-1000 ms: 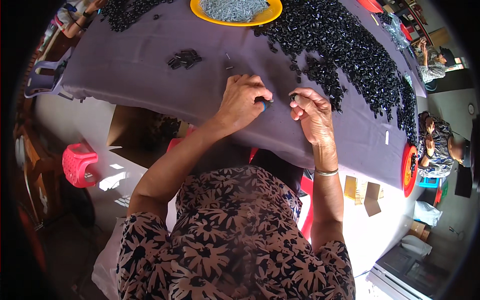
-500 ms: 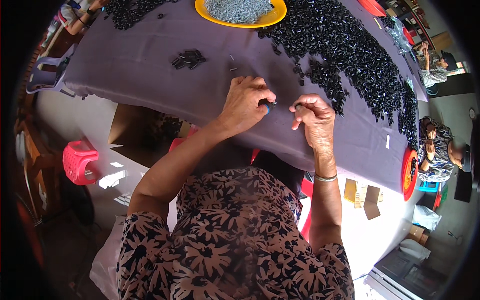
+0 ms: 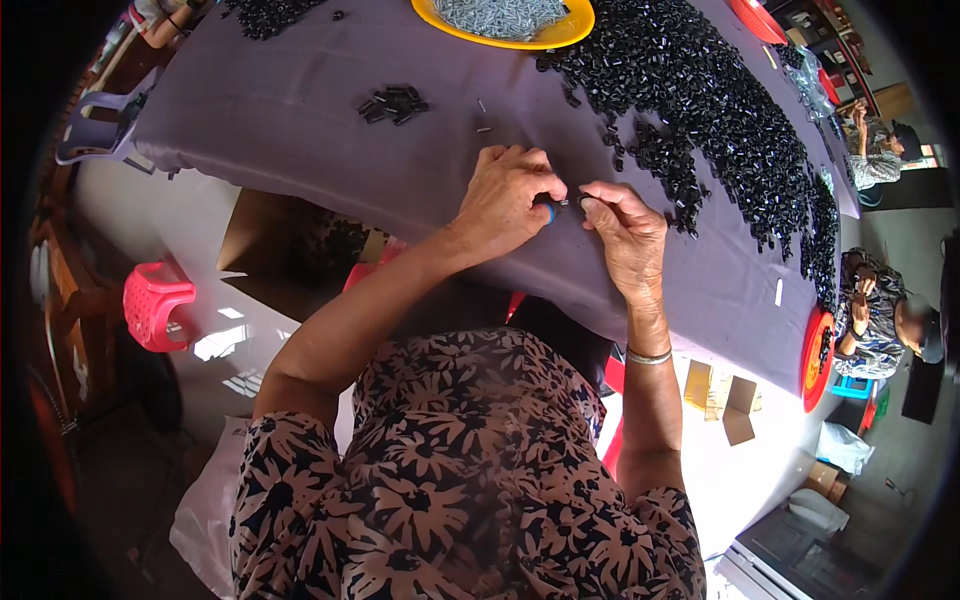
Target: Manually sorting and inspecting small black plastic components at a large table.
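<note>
My left hand (image 3: 505, 195), over the near part of the cloth-covered table, is closed around a small black piece with a blue edge (image 3: 549, 212). Just to its right, my right hand (image 3: 628, 235) pinches a small dark piece (image 3: 585, 199) between thumb and fingertips. The fingertips of both hands almost meet, and the parts inside the grips are mostly hidden. Beyond my left hand lies a small heap of short black tubes (image 3: 394, 103). Two thin silvery pins (image 3: 482, 105) rest between that heap and my left hand.
A large spread of black tubes (image 3: 690, 110) covers the table's right side. At the far edge sits a yellow tray (image 3: 520, 44) full of silvery pins. An orange-red basin (image 3: 815, 360) stands at the right edge. Other people (image 3: 880, 315) sit at the right.
My right hand's thumb and fingers have closed into a pinch and come nearer my left hand. My left hand keeps its grip; the whole view has shifted slightly.
</note>
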Demonstrator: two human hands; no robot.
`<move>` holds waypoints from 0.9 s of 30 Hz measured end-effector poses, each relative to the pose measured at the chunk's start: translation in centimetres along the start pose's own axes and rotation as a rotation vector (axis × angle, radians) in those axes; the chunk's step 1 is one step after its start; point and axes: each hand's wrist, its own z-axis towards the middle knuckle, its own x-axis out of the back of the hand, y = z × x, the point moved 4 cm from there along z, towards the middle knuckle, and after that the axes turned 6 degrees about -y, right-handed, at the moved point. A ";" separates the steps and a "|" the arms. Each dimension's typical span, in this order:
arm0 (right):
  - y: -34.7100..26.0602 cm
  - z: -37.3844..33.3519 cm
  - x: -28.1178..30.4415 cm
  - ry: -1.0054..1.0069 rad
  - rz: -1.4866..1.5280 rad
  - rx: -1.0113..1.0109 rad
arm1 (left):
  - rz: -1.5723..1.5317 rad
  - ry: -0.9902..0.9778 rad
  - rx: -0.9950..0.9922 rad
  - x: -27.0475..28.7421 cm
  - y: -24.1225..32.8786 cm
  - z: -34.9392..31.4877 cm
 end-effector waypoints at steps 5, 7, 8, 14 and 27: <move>-0.3 0.0 -0.7 -0.003 -0.198 0.067 | 0.005 0.013 -0.009 -0.1 -0.2 -0.1; -0.9 0.0 -0.9 -0.005 -0.266 0.089 | 0.009 0.020 -0.012 0.0 -0.1 0.0; -1.2 0.0 -1.0 -0.007 -0.330 0.110 | 0.015 0.024 -0.015 0.0 -0.1 0.0; -2.3 -0.1 -1.7 0.010 -0.502 0.185 | 0.004 0.029 -0.007 -0.1 -0.2 0.0; -2.9 0.7 -2.5 -0.054 -0.649 0.259 | -0.013 -0.006 0.002 0.3 -0.6 0.0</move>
